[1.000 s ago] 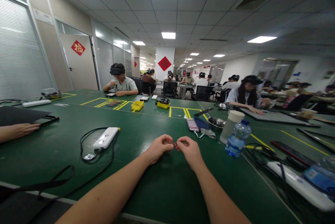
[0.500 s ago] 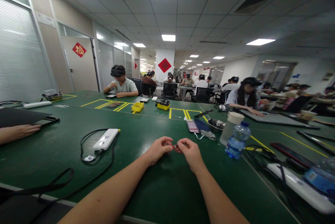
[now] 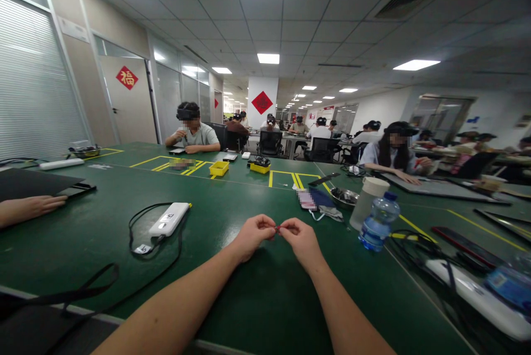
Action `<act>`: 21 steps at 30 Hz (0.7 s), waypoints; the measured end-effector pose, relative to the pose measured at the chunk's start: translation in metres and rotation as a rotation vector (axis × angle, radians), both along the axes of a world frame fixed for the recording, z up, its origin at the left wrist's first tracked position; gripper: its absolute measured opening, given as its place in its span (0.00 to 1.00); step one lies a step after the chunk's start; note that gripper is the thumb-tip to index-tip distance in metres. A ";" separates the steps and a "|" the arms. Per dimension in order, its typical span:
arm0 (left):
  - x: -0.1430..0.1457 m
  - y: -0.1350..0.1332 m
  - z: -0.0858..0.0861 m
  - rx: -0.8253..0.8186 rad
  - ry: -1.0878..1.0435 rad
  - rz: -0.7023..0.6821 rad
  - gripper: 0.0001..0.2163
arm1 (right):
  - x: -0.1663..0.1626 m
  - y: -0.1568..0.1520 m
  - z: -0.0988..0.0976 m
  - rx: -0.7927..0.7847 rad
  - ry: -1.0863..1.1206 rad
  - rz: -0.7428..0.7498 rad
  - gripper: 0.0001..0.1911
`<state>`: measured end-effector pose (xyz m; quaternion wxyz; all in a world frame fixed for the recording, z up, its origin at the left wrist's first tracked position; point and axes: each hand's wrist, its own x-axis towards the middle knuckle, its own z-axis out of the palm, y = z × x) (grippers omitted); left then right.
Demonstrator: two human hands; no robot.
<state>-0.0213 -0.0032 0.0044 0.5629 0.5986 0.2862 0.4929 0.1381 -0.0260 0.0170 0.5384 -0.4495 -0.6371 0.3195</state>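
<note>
Over the green table (image 3: 207, 283), my left hand (image 3: 256, 236) and my right hand (image 3: 299, 239) meet with their fingertips close together. Between them is a small red piece (image 3: 277, 228), too small and too covered by fingers to name. Thumb and forefinger of my left hand pinch its left side. My right hand pinches it from the right in the same way. Most of the piece is hidden behind the fingertips.
A white power bank (image 3: 169, 219) with a black cable lies left. At right stand a blue-labelled water bottle (image 3: 379, 222) and a pale tumbler (image 3: 369, 200), near a metal bowl (image 3: 344, 196). Yellow trays (image 3: 218, 168) sit farther back. Another person's hand (image 3: 35, 210) rests at far left.
My fingertips have shifted slightly around the small red piece, and less of it shows now. Both hands stay in nearly the same place.
</note>
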 end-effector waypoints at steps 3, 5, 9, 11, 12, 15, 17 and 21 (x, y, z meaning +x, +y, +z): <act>0.002 0.003 -0.004 -0.018 0.006 0.025 0.10 | 0.000 0.002 -0.002 -0.037 0.012 -0.021 0.08; 0.003 0.005 -0.008 -0.034 0.009 0.058 0.10 | 0.000 0.004 -0.005 -0.043 0.008 -0.055 0.08; 0.003 0.006 -0.011 -0.150 -0.100 0.037 0.11 | 0.001 0.006 -0.008 -0.129 0.208 -0.065 0.08; 0.002 0.005 -0.009 -0.232 -0.193 -0.034 0.12 | 0.002 0.006 -0.009 -0.242 0.418 0.009 0.08; 0.002 0.005 -0.007 -0.269 -0.227 -0.066 0.12 | 0.003 0.005 -0.009 -0.301 0.509 0.061 0.09; 0.002 0.002 -0.003 -0.340 -0.257 -0.116 0.10 | 0.004 0.005 -0.009 -0.425 0.654 0.210 0.09; 0.002 0.000 -0.002 -0.354 -0.261 -0.132 0.09 | 0.005 0.005 -0.009 -0.461 0.691 0.265 0.09; 0.003 -0.002 -0.001 -0.342 -0.286 -0.172 0.08 | 0.006 0.005 -0.009 -0.477 0.726 0.311 0.08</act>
